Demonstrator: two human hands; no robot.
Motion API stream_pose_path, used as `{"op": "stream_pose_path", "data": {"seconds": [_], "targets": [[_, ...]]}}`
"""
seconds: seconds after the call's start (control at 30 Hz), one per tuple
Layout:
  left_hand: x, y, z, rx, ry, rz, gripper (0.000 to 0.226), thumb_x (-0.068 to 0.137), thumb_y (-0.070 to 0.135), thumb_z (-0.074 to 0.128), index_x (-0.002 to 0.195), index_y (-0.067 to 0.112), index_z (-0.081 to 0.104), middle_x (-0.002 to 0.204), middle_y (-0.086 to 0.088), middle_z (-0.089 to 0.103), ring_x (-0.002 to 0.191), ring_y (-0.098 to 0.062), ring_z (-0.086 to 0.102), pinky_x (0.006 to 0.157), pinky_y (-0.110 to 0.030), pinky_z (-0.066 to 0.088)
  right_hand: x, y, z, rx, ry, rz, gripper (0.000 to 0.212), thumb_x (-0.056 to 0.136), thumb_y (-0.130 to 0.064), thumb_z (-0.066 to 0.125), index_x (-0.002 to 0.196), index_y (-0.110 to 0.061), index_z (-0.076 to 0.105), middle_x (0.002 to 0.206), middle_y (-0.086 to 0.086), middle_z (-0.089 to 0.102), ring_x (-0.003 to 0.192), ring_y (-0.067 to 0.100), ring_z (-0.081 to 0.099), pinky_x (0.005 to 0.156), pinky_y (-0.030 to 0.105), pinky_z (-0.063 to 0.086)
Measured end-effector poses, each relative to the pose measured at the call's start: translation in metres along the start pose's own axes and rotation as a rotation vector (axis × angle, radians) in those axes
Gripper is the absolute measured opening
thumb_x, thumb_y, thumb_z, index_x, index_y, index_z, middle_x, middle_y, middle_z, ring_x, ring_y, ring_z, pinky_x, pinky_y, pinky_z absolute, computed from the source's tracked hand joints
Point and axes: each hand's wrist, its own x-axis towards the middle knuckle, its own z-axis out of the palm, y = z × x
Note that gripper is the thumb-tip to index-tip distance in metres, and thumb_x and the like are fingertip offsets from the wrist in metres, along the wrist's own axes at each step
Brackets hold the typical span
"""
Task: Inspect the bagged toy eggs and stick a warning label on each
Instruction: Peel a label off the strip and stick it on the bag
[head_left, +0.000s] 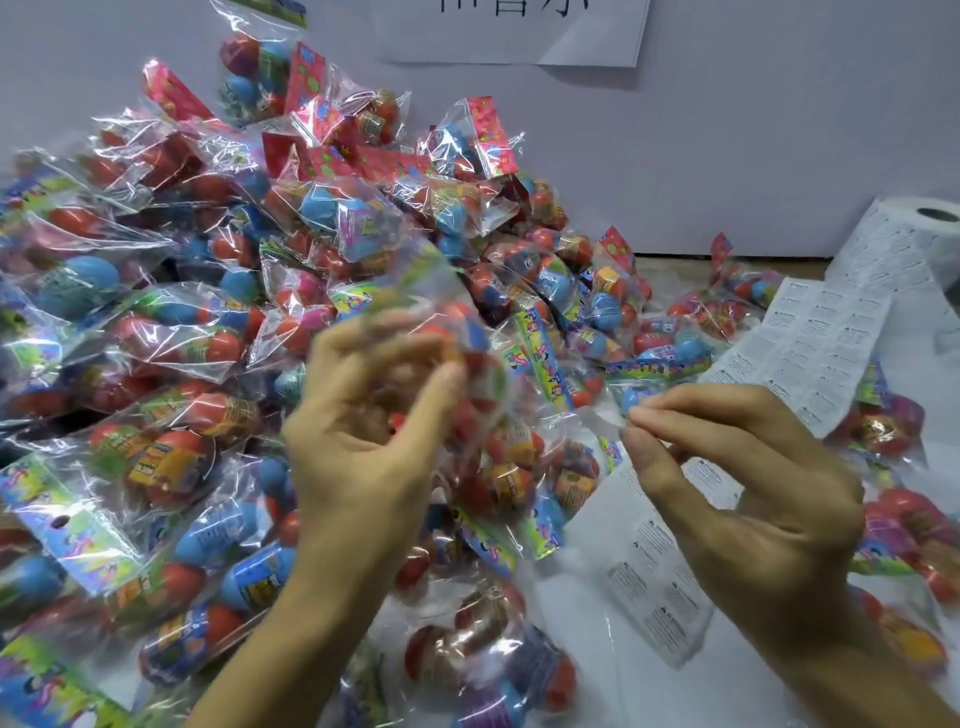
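Left hand (363, 415) grips a blurred bag of eggs (457, 353); right hand (727, 467) pinches a clear label (610, 418).

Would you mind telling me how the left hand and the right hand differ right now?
The left hand is curled around a bagged set of eggs, held above the pile; the right hand pinches something small and clear, likely a label. The left hand is motion-blurred; the right hand looks sharp. Both are bare and raised over the pile.

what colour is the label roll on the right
White with small black print on the label roll, clearest in the head view.
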Motion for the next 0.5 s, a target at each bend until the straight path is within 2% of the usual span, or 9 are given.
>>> {"op": "stream_pose_path", "data": {"seconds": [0.07,0.13,0.2,0.3,0.33,0.4,0.5], "targets": [[0.007,-0.002,-0.006,-0.152,0.069,-0.025,0.034,0.085,0.01,0.074,0.11,0.033,0.075,0.135,-0.016,0.056,0.096,-0.019,0.064,0.084,-0.026,0.058,-0.001,0.001,0.001,0.038,-0.003,0.011,0.013,0.093,-0.012,0.071,0.106,-0.011,0.069,0.098,0.001,0.068,0.086,0.009,0.067,0.072,0.016,0.051],[0.01,-0.001,-0.007,-0.309,0.052,-0.126,0.042,0.082,0.007,0.072,0.112,0.035,0.076,0.125,-0.024,0.062,0.09,-0.021,0.063,0.087,-0.033,0.058,-0.004,0.002,0.003,0.13,-0.001,0.083,0.017,0.096,-0.018,0.068,0.112,-0.018,0.069,0.093,-0.005,0.071,0.076,0.006,0.07,0.067,0.017,0.054],[0.011,-0.001,-0.006,-0.415,0.017,-0.228,0.033,0.08,0.002,0.071,0.099,0.027,0.081,0.102,-0.012,0.071,0.087,-0.018,0.069,0.084,-0.03,0.059,-0.006,0.0,0.006,0.244,0.004,0.19,0.02,0.099,-0.024,0.065,0.118,-0.027,0.07,0.085,-0.013,0.072,0.064,0.008,0.071,0.061,0.02,0.056],[0.01,-0.004,-0.002,-0.463,0.039,-0.345,0.022,0.084,-0.002,0.069,0.082,0.016,0.081,0.093,-0.005,0.074,0.079,-0.012,0.07,0.071,-0.021,0.056,-0.008,-0.002,0.01,0.347,-0.002,0.294,0.021,0.1,-0.027,0.063,0.118,-0.036,0.07,0.083,-0.01,0.073,0.057,0.012,0.071,0.056,0.022,0.057],[0.01,-0.005,-0.001,-0.469,0.054,-0.372,0.018,0.083,0.001,0.07,0.081,0.015,0.081,0.089,-0.004,0.073,0.076,-0.011,0.068,0.069,-0.021,0.056,-0.007,-0.003,0.01,0.376,-0.003,0.327,0.02,0.1,-0.028,0.063,0.116,-0.037,0.07,0.083,-0.008,0.074,0.056,0.013,0.071,0.055,0.022,0.057],[0.009,-0.007,-0.001,-0.432,0.063,-0.38,0.006,0.078,0.015,0.078,0.083,0.018,0.08,0.087,-0.002,0.073,0.079,-0.014,0.068,0.075,-0.031,0.057,-0.006,-0.004,0.011,0.426,-0.01,0.382,0.018,0.099,-0.03,0.063,0.114,-0.036,0.07,0.084,-0.005,0.075,0.055,0.015,0.071,0.054,0.022,0.056],[0.005,-0.008,-0.005,-0.267,0.021,-0.351,0.035,0.067,0.039,0.087,0.098,0.03,0.074,0.11,-0.008,0.072,0.103,-0.036,0.069,0.094,-0.056,0.055,-0.005,-0.006,0.011,0.458,-0.034,0.422,0.018,0.098,-0.031,0.064,0.113,-0.037,0.071,0.088,-0.006,0.074,0.056,0.016,0.072,0.054,0.022,0.056]]}}
